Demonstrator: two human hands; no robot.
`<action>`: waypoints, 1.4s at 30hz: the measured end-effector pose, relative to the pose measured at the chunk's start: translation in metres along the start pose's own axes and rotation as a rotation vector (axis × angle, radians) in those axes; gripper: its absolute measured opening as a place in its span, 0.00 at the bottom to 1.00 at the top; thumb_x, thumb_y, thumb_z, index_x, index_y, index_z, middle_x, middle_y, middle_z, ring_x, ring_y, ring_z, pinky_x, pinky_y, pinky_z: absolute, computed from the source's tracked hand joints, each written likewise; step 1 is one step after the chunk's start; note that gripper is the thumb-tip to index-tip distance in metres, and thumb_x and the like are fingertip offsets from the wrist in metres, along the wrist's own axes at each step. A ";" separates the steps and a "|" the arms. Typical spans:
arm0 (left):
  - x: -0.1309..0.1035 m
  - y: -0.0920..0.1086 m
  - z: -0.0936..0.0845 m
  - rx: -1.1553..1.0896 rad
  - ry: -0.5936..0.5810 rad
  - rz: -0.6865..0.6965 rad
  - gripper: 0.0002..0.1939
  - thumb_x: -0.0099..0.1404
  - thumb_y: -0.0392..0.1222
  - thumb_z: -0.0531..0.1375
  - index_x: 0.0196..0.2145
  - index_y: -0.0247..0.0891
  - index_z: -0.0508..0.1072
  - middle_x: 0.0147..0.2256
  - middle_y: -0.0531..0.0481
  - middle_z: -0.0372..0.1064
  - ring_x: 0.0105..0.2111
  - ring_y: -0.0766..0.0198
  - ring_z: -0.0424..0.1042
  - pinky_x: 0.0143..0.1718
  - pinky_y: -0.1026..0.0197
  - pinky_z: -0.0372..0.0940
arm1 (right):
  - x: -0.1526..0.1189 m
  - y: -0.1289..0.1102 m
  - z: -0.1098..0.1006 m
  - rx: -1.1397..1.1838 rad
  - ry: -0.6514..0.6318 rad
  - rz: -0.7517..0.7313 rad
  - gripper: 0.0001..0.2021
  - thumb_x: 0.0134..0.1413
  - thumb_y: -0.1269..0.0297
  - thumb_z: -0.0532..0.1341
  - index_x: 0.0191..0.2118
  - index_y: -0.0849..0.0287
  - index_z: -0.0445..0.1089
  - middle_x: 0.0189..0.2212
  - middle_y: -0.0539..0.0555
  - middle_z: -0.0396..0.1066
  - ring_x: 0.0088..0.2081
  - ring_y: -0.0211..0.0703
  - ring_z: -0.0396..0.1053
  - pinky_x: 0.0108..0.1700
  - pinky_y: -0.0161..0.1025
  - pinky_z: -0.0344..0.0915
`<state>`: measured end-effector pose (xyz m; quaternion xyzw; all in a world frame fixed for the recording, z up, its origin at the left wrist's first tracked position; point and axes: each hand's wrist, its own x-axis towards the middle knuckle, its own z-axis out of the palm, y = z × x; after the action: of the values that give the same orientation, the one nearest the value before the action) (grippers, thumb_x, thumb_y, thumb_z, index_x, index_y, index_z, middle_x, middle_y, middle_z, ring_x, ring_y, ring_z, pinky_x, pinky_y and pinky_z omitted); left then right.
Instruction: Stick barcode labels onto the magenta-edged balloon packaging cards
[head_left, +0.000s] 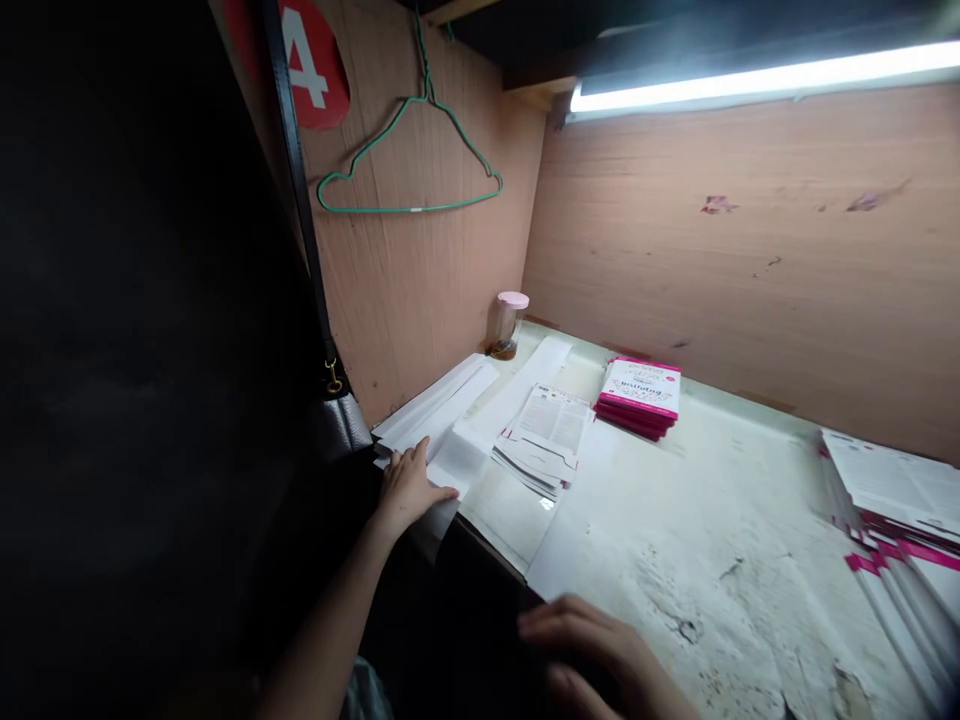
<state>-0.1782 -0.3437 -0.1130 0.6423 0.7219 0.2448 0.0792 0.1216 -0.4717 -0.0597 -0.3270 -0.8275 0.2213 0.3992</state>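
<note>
My left hand (409,485) rests on the near end of white paper sheets (450,405) at the table's left side. Its thumb is stretched out and the fingers are spread. A folded white sheet (461,450) lies just beyond the thumb. To the right of it sits a small pile of printed leaflets (551,430). My right hand (600,645) hovers low by the front edge of the table, slightly blurred. Its fingers are curved and apart from the thumb, with nothing visible between them.
Pink-and-white packets (641,390) are stacked near the back wall. More printed packs (892,490) lie at the right. A jar with a pink lid (508,325) stands in the corner. A green hanger (412,205) hangs left; below it is a silver bag (345,425) on a strap.
</note>
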 end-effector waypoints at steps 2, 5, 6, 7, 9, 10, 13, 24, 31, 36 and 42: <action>-0.013 -0.006 -0.003 -0.050 0.058 0.004 0.47 0.45 0.55 0.71 0.59 0.36 0.60 0.43 0.40 0.69 0.49 0.42 0.66 0.52 0.44 0.60 | -0.006 0.015 0.032 0.116 -0.145 0.146 0.09 0.62 0.60 0.55 0.43 0.52 0.72 0.36 0.53 0.74 0.37 0.40 0.75 0.38 0.34 0.72; -0.045 -0.031 0.007 -0.308 0.252 -0.083 0.36 0.52 0.59 0.65 0.53 0.36 0.63 0.41 0.42 0.66 0.47 0.47 0.68 0.51 0.45 0.63 | -0.031 0.030 0.081 0.278 -0.279 0.319 0.10 0.61 0.60 0.55 0.38 0.55 0.73 0.36 0.56 0.74 0.37 0.43 0.75 0.39 0.37 0.72; -0.056 -0.042 0.015 -0.430 0.288 -0.152 0.32 0.55 0.59 0.63 0.50 0.37 0.63 0.41 0.42 0.66 0.46 0.49 0.69 0.50 0.46 0.65 | -0.040 0.031 0.094 0.293 -0.299 0.337 0.10 0.59 0.61 0.56 0.38 0.55 0.73 0.38 0.57 0.74 0.39 0.44 0.75 0.41 0.37 0.72; -0.066 -0.052 0.025 -0.560 0.289 -0.217 0.29 0.57 0.58 0.62 0.49 0.37 0.63 0.43 0.42 0.66 0.47 0.49 0.69 0.50 0.46 0.65 | -0.047 0.030 0.104 0.282 -0.304 0.347 0.09 0.58 0.62 0.56 0.38 0.55 0.73 0.42 0.58 0.73 0.43 0.45 0.75 0.43 0.38 0.72; -0.084 -0.072 0.048 -0.737 0.196 -0.262 0.27 0.59 0.55 0.59 0.51 0.38 0.61 0.50 0.38 0.66 0.54 0.49 0.67 0.54 0.47 0.63 | -0.053 0.025 0.116 0.209 -0.273 0.336 0.08 0.57 0.65 0.57 0.39 0.55 0.73 0.50 0.59 0.70 0.49 0.47 0.72 0.48 0.39 0.71; -0.092 -0.080 0.058 -0.790 0.114 -0.266 0.27 0.59 0.53 0.59 0.52 0.38 0.60 0.53 0.37 0.65 0.58 0.49 0.64 0.57 0.47 0.61 | -0.051 0.022 0.116 0.164 -0.247 0.319 0.08 0.57 0.66 0.56 0.39 0.55 0.73 0.52 0.59 0.69 0.51 0.47 0.71 0.48 0.39 0.71; -0.110 -0.091 0.081 -0.875 -0.072 -0.262 0.31 0.58 0.50 0.61 0.57 0.39 0.59 0.59 0.37 0.61 0.64 0.50 0.55 0.62 0.48 0.55 | -0.037 0.024 0.099 -0.026 -0.107 0.258 0.10 0.61 0.66 0.53 0.40 0.55 0.72 0.52 0.60 0.69 0.50 0.46 0.72 0.47 0.39 0.72; -0.170 0.016 0.068 -0.436 0.372 0.271 0.19 0.66 0.41 0.57 0.55 0.45 0.64 0.53 0.41 0.64 0.57 0.47 0.64 0.56 0.41 0.62 | -0.098 0.098 0.024 -0.861 -0.086 0.123 0.35 0.62 0.52 0.55 0.69 0.57 0.44 0.65 0.60 0.54 0.64 0.57 0.55 0.61 0.56 0.60; -0.137 0.092 0.076 -0.047 -0.054 0.944 0.38 0.64 0.47 0.60 0.66 0.34 0.51 0.63 0.38 0.58 0.64 0.39 0.55 0.61 0.35 0.55 | -0.162 0.065 -0.008 -0.973 0.008 0.281 0.36 0.59 0.55 0.59 0.69 0.58 0.47 0.63 0.60 0.58 0.63 0.61 0.57 0.58 0.61 0.62; -0.111 0.089 0.083 -0.113 -0.047 1.125 0.27 0.67 0.31 0.55 0.62 0.45 0.61 0.55 0.49 0.71 0.60 0.49 0.64 0.63 0.36 0.54 | -0.168 0.052 -0.017 -0.982 0.104 0.248 0.27 0.59 0.65 0.59 0.63 0.57 0.59 0.58 0.59 0.66 0.59 0.60 0.64 0.54 0.60 0.68; -0.102 0.097 0.063 -0.245 -0.021 1.093 0.22 0.68 0.30 0.53 0.57 0.45 0.68 0.47 0.49 0.77 0.50 0.56 0.75 0.57 0.46 0.65 | -0.123 0.052 -0.018 -0.784 0.284 0.097 0.21 0.59 0.80 0.54 0.56 0.62 0.68 0.47 0.61 0.76 0.50 0.53 0.73 0.51 0.52 0.73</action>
<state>-0.0486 -0.4208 -0.1440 0.9115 0.2495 0.3261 0.0223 0.2125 -0.5221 -0.1455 -0.5202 -0.7693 -0.1390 0.3439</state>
